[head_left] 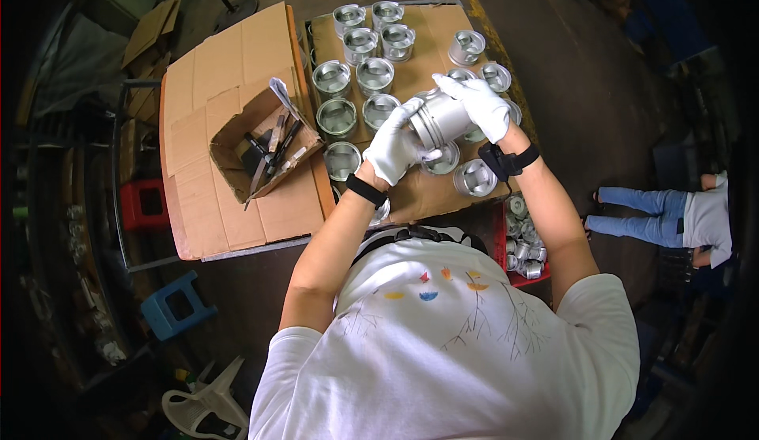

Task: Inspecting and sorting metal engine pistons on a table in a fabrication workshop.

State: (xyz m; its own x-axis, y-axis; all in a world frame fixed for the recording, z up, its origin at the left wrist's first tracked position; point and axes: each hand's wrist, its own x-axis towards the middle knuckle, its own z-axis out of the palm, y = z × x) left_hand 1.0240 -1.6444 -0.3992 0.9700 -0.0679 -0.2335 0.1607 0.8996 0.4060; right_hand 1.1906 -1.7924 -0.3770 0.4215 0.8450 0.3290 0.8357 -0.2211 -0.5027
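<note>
Tilted on its side above the cardboard-covered table, a silver metal piston is held between both my hands. My left hand, in a white glove, grips its grooved end from the left. The gloved right hand wraps over the opposite end from the upper right. Below and around them several similar pistons stand on the cardboard sheet; one piston is close under my right wrist, and another piston stands left of my left hand.
An open cardboard box with pens and tools sits on the left cardboard. A red crate of metal parts stands by the table's right front. A blue stool and a white chair are lower left. Another person is at right.
</note>
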